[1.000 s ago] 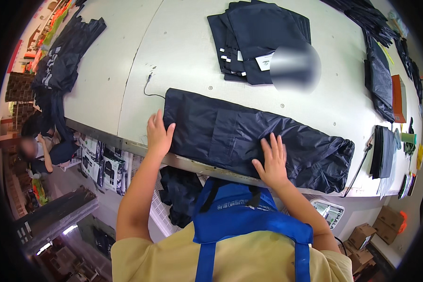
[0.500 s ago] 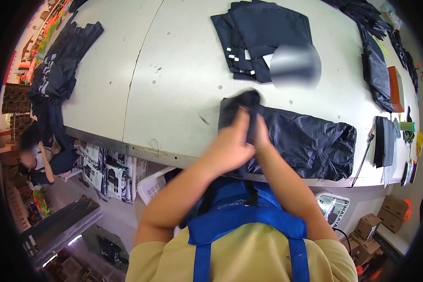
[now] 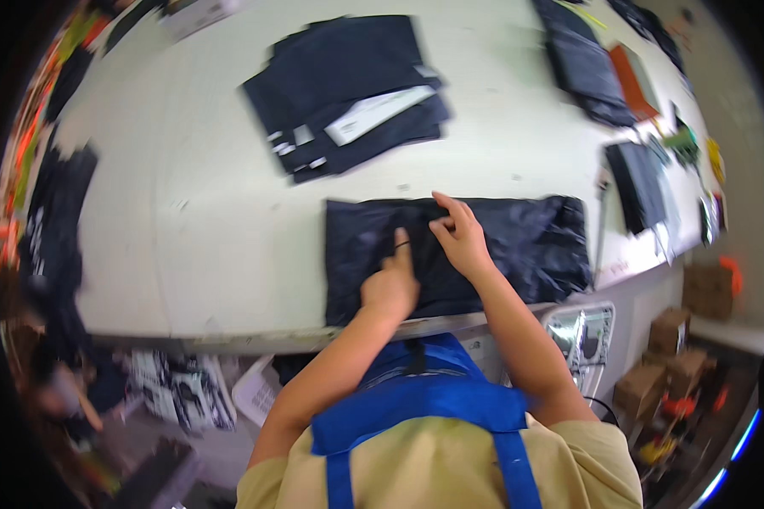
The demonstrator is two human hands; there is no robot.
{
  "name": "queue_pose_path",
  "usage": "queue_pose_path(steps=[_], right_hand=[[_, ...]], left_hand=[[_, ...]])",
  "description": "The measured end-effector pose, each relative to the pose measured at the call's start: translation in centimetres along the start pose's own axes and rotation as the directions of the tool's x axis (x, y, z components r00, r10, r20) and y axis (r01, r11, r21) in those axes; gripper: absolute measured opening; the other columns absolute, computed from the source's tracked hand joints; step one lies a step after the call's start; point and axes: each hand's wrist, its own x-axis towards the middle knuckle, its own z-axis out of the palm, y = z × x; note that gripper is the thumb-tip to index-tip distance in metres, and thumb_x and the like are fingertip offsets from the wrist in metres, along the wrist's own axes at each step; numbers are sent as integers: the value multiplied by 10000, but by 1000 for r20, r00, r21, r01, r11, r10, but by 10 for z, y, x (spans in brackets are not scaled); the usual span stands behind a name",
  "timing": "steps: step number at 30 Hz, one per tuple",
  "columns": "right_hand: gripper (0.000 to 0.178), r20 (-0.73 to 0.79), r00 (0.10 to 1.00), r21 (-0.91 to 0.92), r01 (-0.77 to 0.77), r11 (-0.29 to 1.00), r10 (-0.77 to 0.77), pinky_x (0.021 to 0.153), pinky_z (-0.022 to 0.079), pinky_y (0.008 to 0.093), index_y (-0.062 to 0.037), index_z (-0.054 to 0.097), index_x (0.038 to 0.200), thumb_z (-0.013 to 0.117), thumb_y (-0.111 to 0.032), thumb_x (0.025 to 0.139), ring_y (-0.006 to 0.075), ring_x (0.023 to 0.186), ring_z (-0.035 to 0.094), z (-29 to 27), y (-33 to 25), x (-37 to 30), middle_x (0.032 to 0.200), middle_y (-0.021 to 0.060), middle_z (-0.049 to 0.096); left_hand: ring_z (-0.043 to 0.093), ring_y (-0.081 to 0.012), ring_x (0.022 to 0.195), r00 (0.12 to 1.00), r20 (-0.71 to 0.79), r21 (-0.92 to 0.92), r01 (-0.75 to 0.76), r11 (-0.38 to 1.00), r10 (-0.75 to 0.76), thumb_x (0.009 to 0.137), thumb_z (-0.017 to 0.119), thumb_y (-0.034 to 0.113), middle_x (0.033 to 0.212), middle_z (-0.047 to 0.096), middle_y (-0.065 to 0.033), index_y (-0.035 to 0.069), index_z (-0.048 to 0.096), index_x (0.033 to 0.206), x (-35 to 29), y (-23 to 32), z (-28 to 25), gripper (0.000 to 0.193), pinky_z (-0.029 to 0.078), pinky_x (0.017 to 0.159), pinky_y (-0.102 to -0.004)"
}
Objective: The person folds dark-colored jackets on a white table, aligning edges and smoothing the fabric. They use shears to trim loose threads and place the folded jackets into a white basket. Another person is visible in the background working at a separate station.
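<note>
A folded, shiny black garment [image 3: 535, 246] lies along the front edge of the table, directly before me; its exact kind is hard to tell. My left hand [image 3: 390, 284] rests on its left half. The index finger there is stretched forward, with a dark band across it, and the other fingers are partly hidden. On the middle of the fabric lies my right hand [image 3: 463, 237], fingers apart and slightly bent, with nothing visible between them. Farther back sits a pile of flat black pieces [image 3: 348, 59] with small white tags and a white strip [image 3: 378, 114] on it.
Black garments [image 3: 55, 204] hang over the table's left side. To the right are more black garments [image 3: 581, 64], an orange-sided box [image 3: 635, 81] and a stack of dark pieces [image 3: 635, 187]. Below the table stand a white basket [image 3: 255, 392] and cardboard boxes [image 3: 641, 388].
My hands have released the bunched left end of the garment, which now lies flat. They have moved apart onto the fabric. The whole view has turned, so the pile appears farther left.
</note>
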Motion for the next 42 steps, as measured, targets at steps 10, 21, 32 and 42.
queue_pose_path(steps=[10,21,32,42], right_hand=[[719,-986,-20,148,-583,799,168,969,414,359,64,471,1260,774,-330,741,271,1125,526,-429,228,16,1248,220,527],[428,-501,123,762,-407,504,857,533,394,296,-170,591,905,789,-492,705,140,655,521,-536,293,12,821,15,584],[258,-450,383,888,288,358,807,713,585,372,46,530,1022,674,-39,826,332,912,608,-587,326,-43,983,176,587],[127,-566,577,814,276,512,589,570,521,246,59,555,952,611,15,847,202,698,615,-541,257,-38,871,127,614]], left_hand=[[665,-339,728,970,146,440,-242,865,197,808,506,-5,1161,501,-306,496,316,1404,-4,25,7,801,549,627,-374],[461,-340,1157,797,592,22,-164,986,119,836,631,192,1322,359,-214,422,507,1321,-3,18,-28,550,382,1002,-366],[408,-332,1219,913,226,206,-386,899,341,735,727,315,1201,546,-71,161,743,912,-35,51,-2,235,144,1041,-694],[481,-283,1105,820,-52,83,-565,821,570,734,728,247,990,594,-42,71,703,785,-30,0,22,185,238,1037,-652]])
